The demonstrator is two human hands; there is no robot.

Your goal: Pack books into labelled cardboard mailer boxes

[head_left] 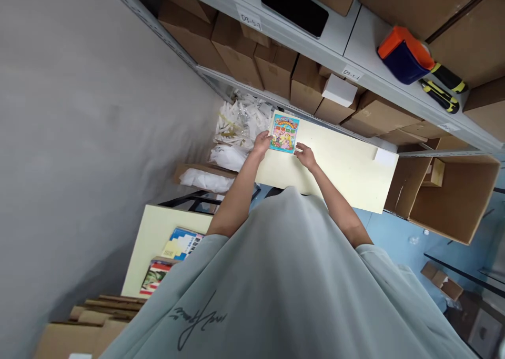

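Observation:
A small colourful picture book (pixel 284 133) lies on the pale yellow table (pixel 347 164) near its far left corner. My left hand (pixel 261 143) grips the book's left edge, fingers curled onto the cover. My right hand (pixel 305 155) rests at the book's lower right corner, fingers bent and touching it. Both forearms reach out over my grey shirt.
A pile of white plastic bags (pixel 240 122) lies left of the table. Metal shelves (pixel 355 49) hold cardboard boxes, a tape dispenser (pixel 406 54) and a black tablet (pixel 295 7). An open cardboard box (pixel 450 196) stands at the right. More books (pixel 173 254) lie on a second table nearby.

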